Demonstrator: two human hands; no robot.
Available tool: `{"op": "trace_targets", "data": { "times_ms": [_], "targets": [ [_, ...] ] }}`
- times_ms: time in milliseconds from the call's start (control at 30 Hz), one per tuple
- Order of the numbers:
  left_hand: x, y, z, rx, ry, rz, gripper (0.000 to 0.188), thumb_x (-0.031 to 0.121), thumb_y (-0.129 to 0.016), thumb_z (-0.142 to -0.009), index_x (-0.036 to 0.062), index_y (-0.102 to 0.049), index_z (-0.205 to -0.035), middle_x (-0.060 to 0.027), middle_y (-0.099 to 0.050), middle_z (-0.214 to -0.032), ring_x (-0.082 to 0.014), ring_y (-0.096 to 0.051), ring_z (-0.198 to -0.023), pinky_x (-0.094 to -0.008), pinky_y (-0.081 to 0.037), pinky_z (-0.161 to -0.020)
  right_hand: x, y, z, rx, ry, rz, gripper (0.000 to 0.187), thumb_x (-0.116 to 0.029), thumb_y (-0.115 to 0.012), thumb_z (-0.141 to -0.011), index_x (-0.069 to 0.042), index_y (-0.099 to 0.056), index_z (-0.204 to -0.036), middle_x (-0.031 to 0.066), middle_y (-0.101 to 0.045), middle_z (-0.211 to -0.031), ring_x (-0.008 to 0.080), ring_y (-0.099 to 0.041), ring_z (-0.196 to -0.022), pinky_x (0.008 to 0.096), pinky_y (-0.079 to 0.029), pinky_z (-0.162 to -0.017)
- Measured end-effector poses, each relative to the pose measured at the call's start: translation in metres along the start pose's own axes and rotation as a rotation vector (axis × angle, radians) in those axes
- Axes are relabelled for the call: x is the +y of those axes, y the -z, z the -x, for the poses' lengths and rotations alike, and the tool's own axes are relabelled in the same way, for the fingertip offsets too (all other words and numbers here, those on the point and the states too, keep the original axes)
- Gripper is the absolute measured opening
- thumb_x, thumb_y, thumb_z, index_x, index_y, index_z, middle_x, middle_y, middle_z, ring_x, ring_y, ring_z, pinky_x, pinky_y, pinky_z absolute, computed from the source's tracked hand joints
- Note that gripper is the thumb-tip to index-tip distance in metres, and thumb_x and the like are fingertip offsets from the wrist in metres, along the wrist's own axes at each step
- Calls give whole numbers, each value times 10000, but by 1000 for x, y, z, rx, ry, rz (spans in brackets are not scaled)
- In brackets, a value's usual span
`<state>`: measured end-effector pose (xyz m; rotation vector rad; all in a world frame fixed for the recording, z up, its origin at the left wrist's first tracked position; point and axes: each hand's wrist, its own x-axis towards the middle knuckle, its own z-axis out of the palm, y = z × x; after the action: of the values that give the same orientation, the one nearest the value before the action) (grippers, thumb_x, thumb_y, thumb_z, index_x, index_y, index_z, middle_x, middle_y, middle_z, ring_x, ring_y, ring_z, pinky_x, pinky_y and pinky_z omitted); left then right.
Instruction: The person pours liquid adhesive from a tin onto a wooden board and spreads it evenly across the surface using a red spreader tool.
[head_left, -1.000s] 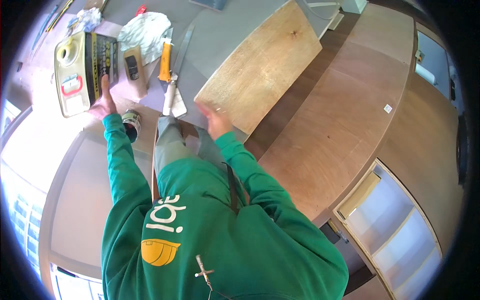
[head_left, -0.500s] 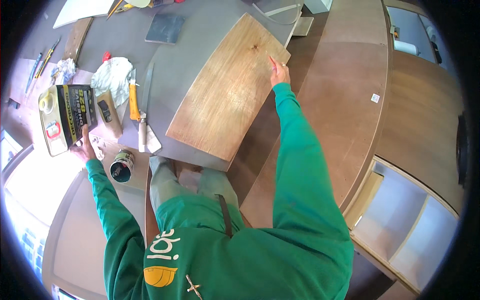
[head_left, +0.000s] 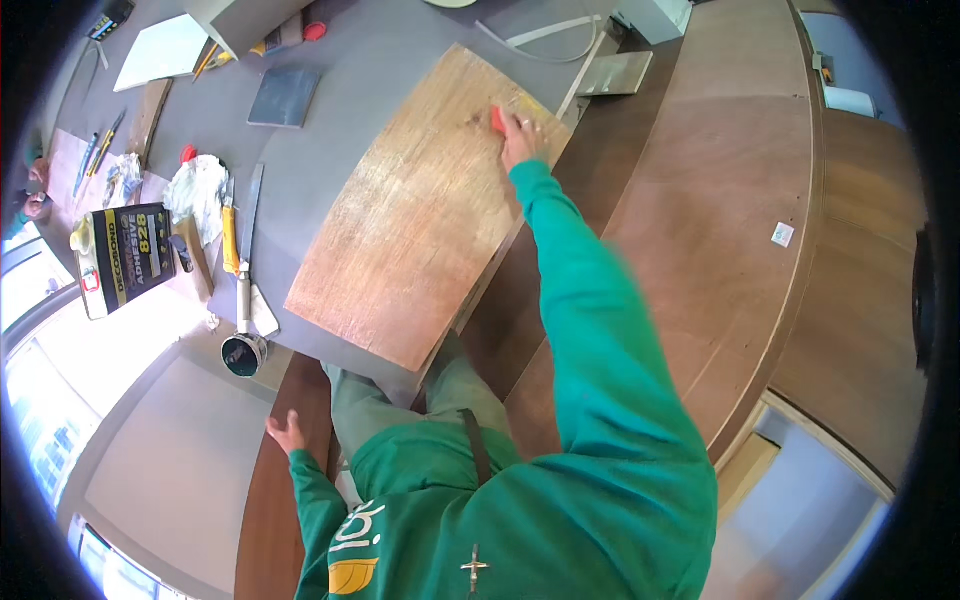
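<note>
A curved wooden panel (head_left: 400, 230) with a glossy, wet-looking surface lies on the grey worktop. My right hand (head_left: 524, 140) is on its far right part, fingers closed round a small flat red piece, perhaps a spreader (head_left: 498, 121), pressed against the wood near a dark knot. My left hand (head_left: 288, 432) hangs beside my body left of the panel, fingers apart, holding nothing. A black and yellow rectangular can (head_left: 140, 250) stands at the table's left side. Nearer me is a small open round tin (head_left: 243, 355) with dark contents.
Beside the can lie a crumpled white cloth (head_left: 196, 192), a yellow-handled knife (head_left: 230, 240) and a long-bladed tool (head_left: 248, 240). A dark square plate (head_left: 284, 97) lies behind the panel. Another person's hands (head_left: 38, 192) show at the far left. A long brown board (head_left: 700, 220) stretches along the right.
My left hand has let go of the can and dropped back toward my body. The right hand has moved left over the panel with the red piece. My view has shifted.
</note>
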<state>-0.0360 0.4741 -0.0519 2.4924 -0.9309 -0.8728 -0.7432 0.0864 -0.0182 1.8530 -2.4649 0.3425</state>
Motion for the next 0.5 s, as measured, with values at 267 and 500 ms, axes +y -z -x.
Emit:
{"op": "trace_targets", "data": {
  "times_ms": [267,500],
  "targets": [
    [-14,-34,107,-288,372,357,764,235,-701,-785,117,-234,-1378,-111,-456,-1265,-173,-539,-936,-353,-463,-679,31,34,-25,-57,-66,16,454,-110,-543,-833,-253,-503,-1262,63,-492,-1207,326,-511,-1051,453,-436,-883],
    [55,-48,104,-261,313,366,729,278,-671,-810,168,-242,-1389,-82,-485,-1245,-159,-536,-952,-361,-440,-742,33,19,-28,-150,-91,65,466,-127,-519,-848,-306,-481,-1276,69,-484,-1207,319,-490,-1072,456,-448,-865]
  ]
}}
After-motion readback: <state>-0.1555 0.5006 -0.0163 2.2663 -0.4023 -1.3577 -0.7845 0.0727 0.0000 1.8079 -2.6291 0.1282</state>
